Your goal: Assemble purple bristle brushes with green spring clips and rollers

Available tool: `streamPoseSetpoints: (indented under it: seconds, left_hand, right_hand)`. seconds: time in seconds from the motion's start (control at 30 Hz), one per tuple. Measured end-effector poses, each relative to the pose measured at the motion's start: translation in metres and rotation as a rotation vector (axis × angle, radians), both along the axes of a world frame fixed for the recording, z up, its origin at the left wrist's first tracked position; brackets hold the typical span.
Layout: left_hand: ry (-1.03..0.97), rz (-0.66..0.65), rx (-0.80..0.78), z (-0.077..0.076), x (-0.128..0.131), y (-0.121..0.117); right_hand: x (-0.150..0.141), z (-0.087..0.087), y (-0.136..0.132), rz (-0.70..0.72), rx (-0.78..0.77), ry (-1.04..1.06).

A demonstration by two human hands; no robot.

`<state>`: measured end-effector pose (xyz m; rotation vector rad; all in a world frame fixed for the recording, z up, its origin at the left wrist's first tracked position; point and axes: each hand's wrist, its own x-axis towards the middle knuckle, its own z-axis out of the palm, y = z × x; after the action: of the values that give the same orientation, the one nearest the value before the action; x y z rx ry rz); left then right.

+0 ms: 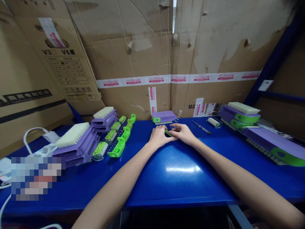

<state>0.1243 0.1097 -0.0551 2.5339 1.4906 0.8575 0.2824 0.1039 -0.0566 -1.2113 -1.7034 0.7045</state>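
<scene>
Near the middle of the blue table, my left hand (159, 136) curls its fingers and thumb around a small green part (168, 133). My right hand (183, 133) pinches the same part from the other side, fingertips close to the left thumb. Most of the part is hidden by the fingers, so its exact kind does not show. Just beyond the hands lies a purple brush body (164, 115) with a green end and pale bristles facing down. A coil spring (179, 114) sticks up beside its right end.
Purple brush pieces with bristles up (73, 134) are stacked on the left, beside green-topped blocks (111, 136), several springs and bright green end pieces (118, 148). Toward the right lie a screwdriver (202, 127), a white cylinder (213, 122) and purple-green brushes (274, 143). Cardboard (143, 57) walls the back.
</scene>
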Motion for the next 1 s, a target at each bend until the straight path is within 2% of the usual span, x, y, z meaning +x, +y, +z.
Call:
streamPoseSetpoints:
  seconds: [0.23,0.4,0.57,0.67,0.83,1.0]
  left_hand:
    - [0.250,-0.048,0.137,0.001,-0.001,0.001]
    - [0.286,0.033,0.247,0.003,-0.001,-0.001]
    - [0.311,-0.038,0.336,0.002,-0.002,-0.001]
    - [0.320,-0.058,0.356,0.001,-0.002,-0.001]
    - [0.306,0.012,0.375,-0.002,-0.008,0.009]
    - [0.333,0.098,0.262,-0.004,-0.021,0.022]
  right_hand:
    - [0.005,0.004,0.001,0.003,-0.081,0.131]
    - [-0.001,0.003,-0.002,0.080,-0.075,0.163]
    - [-0.005,0.000,0.000,0.061,-0.072,0.275]
    - [-0.003,-0.002,0.002,0.005,-0.053,0.296]
    - [0.005,-0.001,0.007,-0.164,0.010,0.283]
    - [0.014,0.000,0.010,-0.307,0.066,0.176]
